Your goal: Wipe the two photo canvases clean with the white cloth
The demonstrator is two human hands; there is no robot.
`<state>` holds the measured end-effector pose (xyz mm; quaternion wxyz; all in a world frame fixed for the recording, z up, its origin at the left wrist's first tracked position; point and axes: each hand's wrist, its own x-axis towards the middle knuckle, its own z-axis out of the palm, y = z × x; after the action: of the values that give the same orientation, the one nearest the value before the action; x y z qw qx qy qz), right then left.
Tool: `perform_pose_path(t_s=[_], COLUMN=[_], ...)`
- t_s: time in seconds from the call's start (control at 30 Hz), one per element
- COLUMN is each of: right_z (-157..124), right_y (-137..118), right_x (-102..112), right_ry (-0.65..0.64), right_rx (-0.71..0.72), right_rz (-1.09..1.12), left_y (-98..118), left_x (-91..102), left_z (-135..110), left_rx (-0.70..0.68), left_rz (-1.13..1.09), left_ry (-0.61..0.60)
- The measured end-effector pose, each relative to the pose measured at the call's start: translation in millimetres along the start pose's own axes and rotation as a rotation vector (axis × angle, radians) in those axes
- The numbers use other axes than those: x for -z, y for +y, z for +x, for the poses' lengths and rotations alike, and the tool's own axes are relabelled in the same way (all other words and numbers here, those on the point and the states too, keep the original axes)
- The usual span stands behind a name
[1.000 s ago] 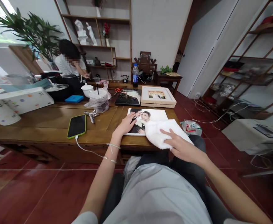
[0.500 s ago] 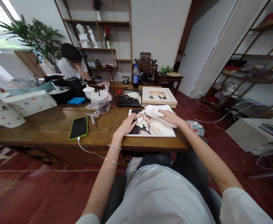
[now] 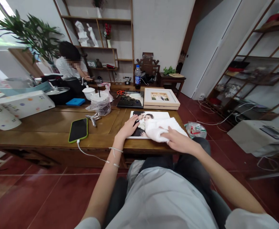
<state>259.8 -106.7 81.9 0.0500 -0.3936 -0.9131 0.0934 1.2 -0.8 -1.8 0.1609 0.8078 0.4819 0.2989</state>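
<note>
A photo panel (image 3: 141, 126) with a printed couple and white edges lies flat near the front edge of the wooden table. My left hand (image 3: 129, 126) rests on its left side, fingers stretched out over the dark part of the picture. In my right hand (image 3: 177, 138) is a white cloth (image 3: 162, 128), pressed against the panel's right half. The cloth covers much of the picture's right and lower area and hangs over toward the panel's right edge.
Behind the panel lie a framed picture (image 3: 162, 98), a dark photo board (image 3: 131, 99) and orange scissors (image 3: 120, 92). A charging phone (image 3: 78, 130), metal faucet (image 3: 94, 119) and bagged cup (image 3: 100, 103) stand left. A bottle (image 3: 137, 77) stands farther back. Another person (image 3: 70, 62) sits at the far left.
My right hand has drawn the white cloth from the panel's upper right down toward its lower edge, with the cloth spread wider. My left hand stays on the panel's left side.
</note>
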Motion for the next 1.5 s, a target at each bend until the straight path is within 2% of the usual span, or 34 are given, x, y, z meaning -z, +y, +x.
perform_pose_path(t_s=[0.1, 0.17, 0.23, 0.37, 0.47, 0.57, 0.67, 0.8, 1.03, 1.13, 1.27, 1.4, 1.5], right_z=[-20, -22, -14, 28, 67, 97, 109, 92, 12, -5, 6, 46, 79], right_y=[-19, -15, 1, 43, 64, 69, 63, 44, -10, -17, 7, 40, 48], right_x=[-2, -4, -7, -7, -2, 3, 5, -2, -7, -2, 2, 1, 2], right_ry=[-0.044, -0.021, 0.031, 0.145, 0.185, 0.197, 0.195, 0.156, -0.021, -0.054, -0.022, 0.11, 0.166], right_rx=[0.034, 0.024, -0.011, -0.037, -0.018, -0.016, -0.018, 0.013, 0.092, 0.09, 0.031, 0.014, 0.021], right_rz=[0.027, 0.033, 0.033, -0.007, -0.01, -0.004, -0.006, -0.022, -0.009, 0.038, 0.078, 0.027, 0.021], left_y=[1, 1, 1, 2, 3, 2, 1, 0, 0, -2, -4, -1, 3], left_x=[0.7, 1.1, 1.6, 2.6, 2.7, 2.4, 1.7, 0.6, 0.3, -0.5, -1.9, -1.2, 0.8], left_z=[0, 0, 0, -1, -1, 0, 0, 0, -1, -1, 0, 1, 1], left_rx=[-0.006, -0.019, -0.021, 0.009, 0.016, 0.018, 0.015, 0.01, -0.011, -0.013, -0.006, -0.002, -0.005], left_rz=[0.008, 0.008, 0.005, -0.001, -0.005, -0.006, -0.005, -0.009, 0.004, 0.002, -0.006, -0.02, -0.044], left_ry=[-0.003, -0.006, -0.009, -0.022, -0.024, -0.026, -0.029, -0.014, -0.004, -0.003, -0.008, 0.013, 0.071])
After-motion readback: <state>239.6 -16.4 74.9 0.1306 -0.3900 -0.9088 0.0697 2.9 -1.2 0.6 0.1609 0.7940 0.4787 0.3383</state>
